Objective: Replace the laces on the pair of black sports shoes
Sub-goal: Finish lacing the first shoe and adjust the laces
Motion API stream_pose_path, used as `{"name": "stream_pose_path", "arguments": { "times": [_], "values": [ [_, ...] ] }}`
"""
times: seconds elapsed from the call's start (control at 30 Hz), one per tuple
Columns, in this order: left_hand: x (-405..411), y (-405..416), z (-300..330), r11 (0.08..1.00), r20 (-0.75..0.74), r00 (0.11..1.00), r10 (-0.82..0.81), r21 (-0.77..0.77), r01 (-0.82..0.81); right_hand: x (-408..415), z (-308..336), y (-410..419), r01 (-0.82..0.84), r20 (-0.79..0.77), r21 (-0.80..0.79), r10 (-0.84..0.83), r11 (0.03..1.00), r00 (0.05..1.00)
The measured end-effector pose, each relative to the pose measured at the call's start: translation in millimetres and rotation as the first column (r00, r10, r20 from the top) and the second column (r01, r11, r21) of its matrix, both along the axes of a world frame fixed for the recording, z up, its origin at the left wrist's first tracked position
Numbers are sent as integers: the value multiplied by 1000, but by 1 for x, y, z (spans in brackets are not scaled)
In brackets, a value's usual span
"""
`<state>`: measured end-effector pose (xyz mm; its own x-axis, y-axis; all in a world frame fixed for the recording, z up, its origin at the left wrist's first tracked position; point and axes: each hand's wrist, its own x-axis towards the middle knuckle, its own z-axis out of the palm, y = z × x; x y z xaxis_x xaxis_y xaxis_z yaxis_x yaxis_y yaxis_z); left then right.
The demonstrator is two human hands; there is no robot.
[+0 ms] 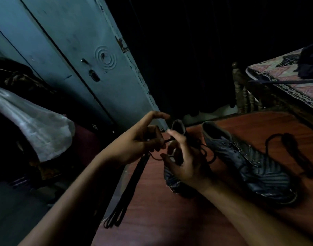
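On a red bench [169, 219], the right hand [185, 164] steadies one black shoe [169, 178] while left hand [143, 141] fingers pinch a lace [127, 190] for threading; beside that shoe, its mate [248, 164] waits, another lace [294, 153] beyond.

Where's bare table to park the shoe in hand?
Free: near table edge, between the forearms. Smaller patch between second shoe and loose lace. Crowded: around both hands and held shoe.
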<state>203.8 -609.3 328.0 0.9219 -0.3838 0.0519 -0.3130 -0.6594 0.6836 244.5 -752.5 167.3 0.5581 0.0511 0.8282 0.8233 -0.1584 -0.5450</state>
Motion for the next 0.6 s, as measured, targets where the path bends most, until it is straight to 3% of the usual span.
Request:
{"name": "stream_pose_path", "arguments": {
  "times": [0.1, 0.27, 0.47, 0.6],
  "values": [
    [-3, -1, -6, 996, -35, 999, -42, -80, 39, 7, -1, -2, 144, 69, -67, -139, 987, 988],
    [-7, 18, -15, 982, -35, 999, -34, -187, 27, 38, -16, -13, 173, -289, -245, -242, 954, 926],
    [-15, 52, -38, 947, -21, 999, 34, -318, -39, 44, -20, -21, 133, -383, -405, -300, 905, 874],
    [-17, 65, -52, 917, -12, 995, 97, -388, -94, 45, -16, -21, 127, -431, -384, -299, 915, 851]
  ]
}}
